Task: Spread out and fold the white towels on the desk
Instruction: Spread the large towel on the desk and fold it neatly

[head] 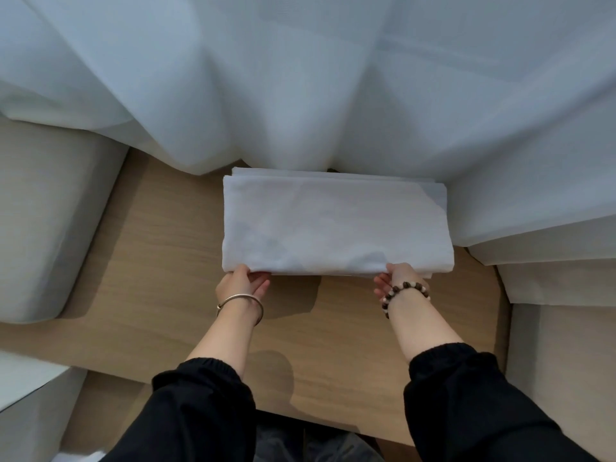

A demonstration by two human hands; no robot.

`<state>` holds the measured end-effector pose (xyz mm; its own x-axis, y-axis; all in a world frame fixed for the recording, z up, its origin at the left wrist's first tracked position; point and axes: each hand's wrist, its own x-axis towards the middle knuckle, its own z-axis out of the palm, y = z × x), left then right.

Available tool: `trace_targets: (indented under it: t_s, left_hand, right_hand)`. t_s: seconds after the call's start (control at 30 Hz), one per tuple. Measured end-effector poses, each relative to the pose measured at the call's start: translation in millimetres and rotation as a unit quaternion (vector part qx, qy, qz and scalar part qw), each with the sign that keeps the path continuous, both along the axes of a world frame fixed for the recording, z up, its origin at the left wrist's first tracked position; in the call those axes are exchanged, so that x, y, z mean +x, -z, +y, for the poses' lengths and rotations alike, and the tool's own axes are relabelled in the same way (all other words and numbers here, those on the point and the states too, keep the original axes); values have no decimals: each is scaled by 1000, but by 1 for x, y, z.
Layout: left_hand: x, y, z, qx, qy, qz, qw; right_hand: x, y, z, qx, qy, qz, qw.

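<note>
Left hand [242, 284] and right hand [396, 279] are each pinched on the near edge of the folded white cloth towel [333, 225], laid on the pale wooden desk [160, 261]; for a neat fold, both corners should be raised together and matched to the far edge.

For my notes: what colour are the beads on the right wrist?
Dark brown, with a few cream ones; the bracelet shows best in the head view.
</note>
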<state>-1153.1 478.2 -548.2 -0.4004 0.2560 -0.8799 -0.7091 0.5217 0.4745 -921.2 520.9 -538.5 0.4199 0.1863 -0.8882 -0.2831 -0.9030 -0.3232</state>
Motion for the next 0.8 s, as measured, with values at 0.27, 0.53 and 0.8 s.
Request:
trace_targets:
  t_s: [0.27, 0.53, 0.8]
  left_hand:
    - [-5, -18, -2, -13, 236, 388, 891]
    - [-3, -36, 105, 214, 534, 598, 558]
    - [-21, -17, 201, 5, 774, 360, 521]
  right_hand:
    - [12, -17, 0, -33, -531, -213, 820]
    - [-30, -30, 95, 267, -649, -352, 619]
    - [-29, -14, 180, 90, -771, -165, 608]
